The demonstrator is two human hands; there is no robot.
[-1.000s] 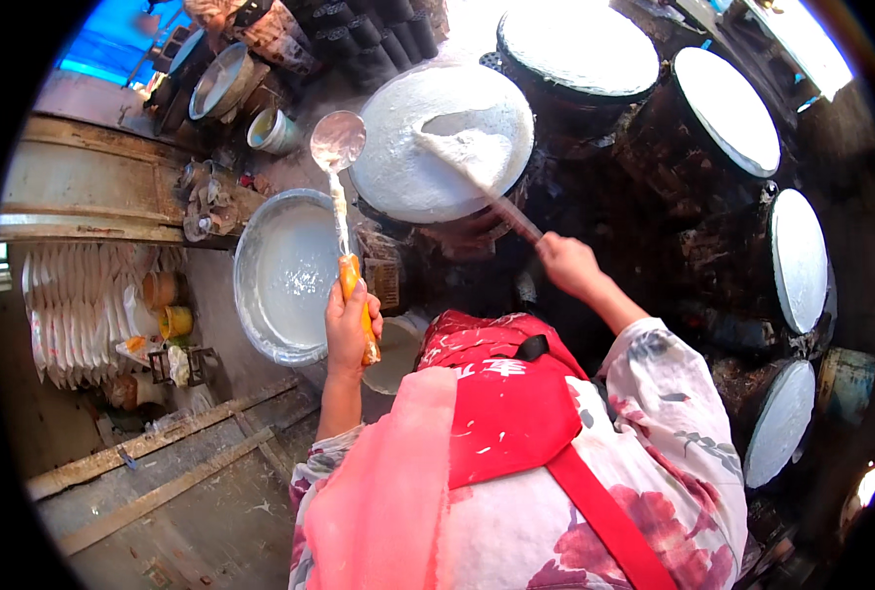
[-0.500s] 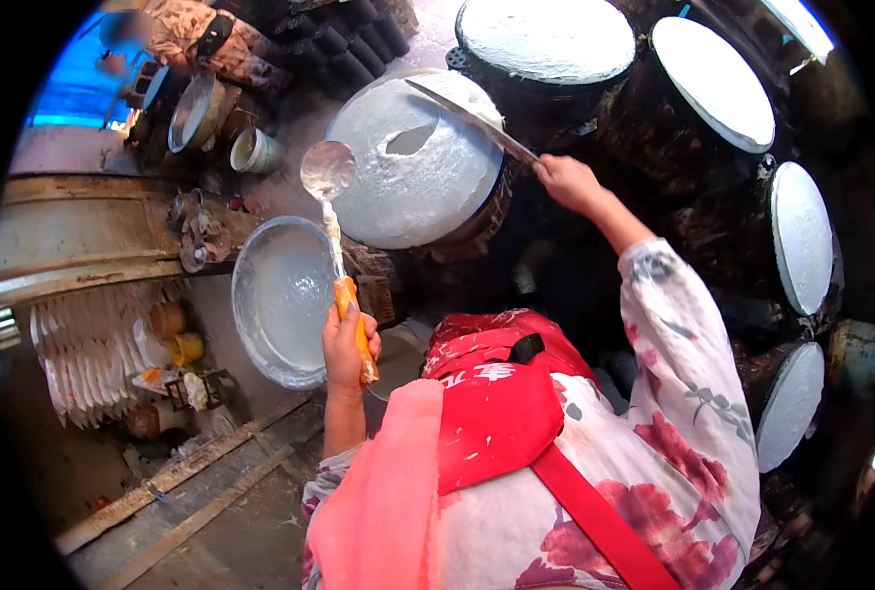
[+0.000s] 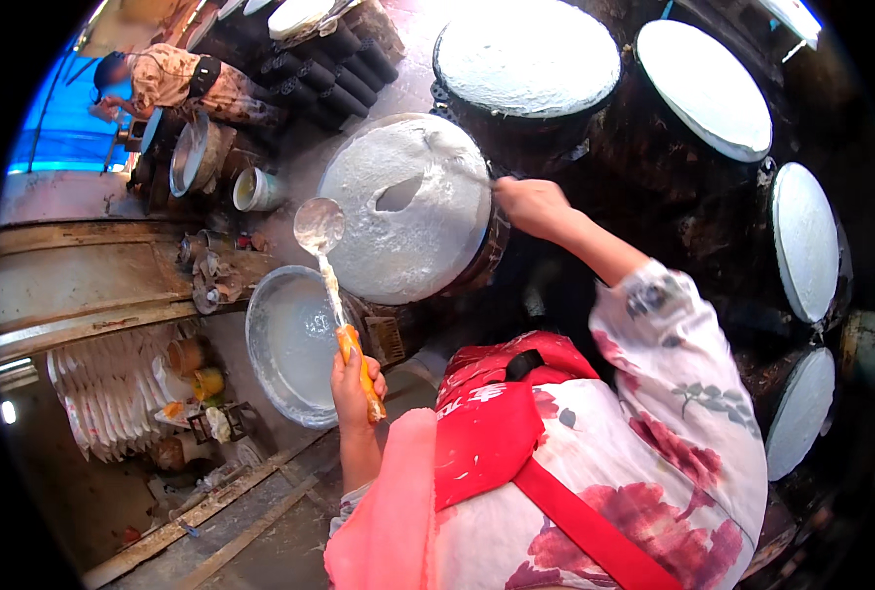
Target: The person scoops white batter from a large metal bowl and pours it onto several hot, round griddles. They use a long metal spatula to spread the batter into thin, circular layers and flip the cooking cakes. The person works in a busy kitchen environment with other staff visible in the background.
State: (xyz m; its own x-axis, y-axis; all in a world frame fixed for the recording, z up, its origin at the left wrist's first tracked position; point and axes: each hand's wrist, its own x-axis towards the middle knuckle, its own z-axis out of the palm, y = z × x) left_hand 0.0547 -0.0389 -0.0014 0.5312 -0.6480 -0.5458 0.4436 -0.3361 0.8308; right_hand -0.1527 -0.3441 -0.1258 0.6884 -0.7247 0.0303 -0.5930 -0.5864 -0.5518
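Note:
My left hand [image 3: 357, 388] is wrapped round the orange handle of a ladle [image 3: 320, 228]. The ladle's round bowl, smeared with white, points up over the near-left rim of a round griddle. A rough white sheet [image 3: 398, 256] covers that griddle, with a torn opening near its middle. At the griddle's right rim my right hand [image 3: 534, 206] is closed on a long knife [image 3: 479, 180]. Its blade, blurred and hard to make out against the white, reaches in over the sheet's far-right part, where the surface is ruffled. Whether the blade touches it I cannot tell.
A wide basin [image 3: 257, 339] of milky liquid stands left of the griddle. More white-topped round griddles [image 3: 526, 59] curve round to the far side and right. Black perforated cylinders [image 3: 320, 79] are stacked far left. Beyond a ledge [image 3: 93, 265], another person [image 3: 177, 79] stands, near a white bucket [image 3: 258, 190].
My right hand has moved left and a little nearer, to the griddle's rim, bringing the knife lower over the sheet. The ladle stays in my left hand; the whole view has shifted slightly.

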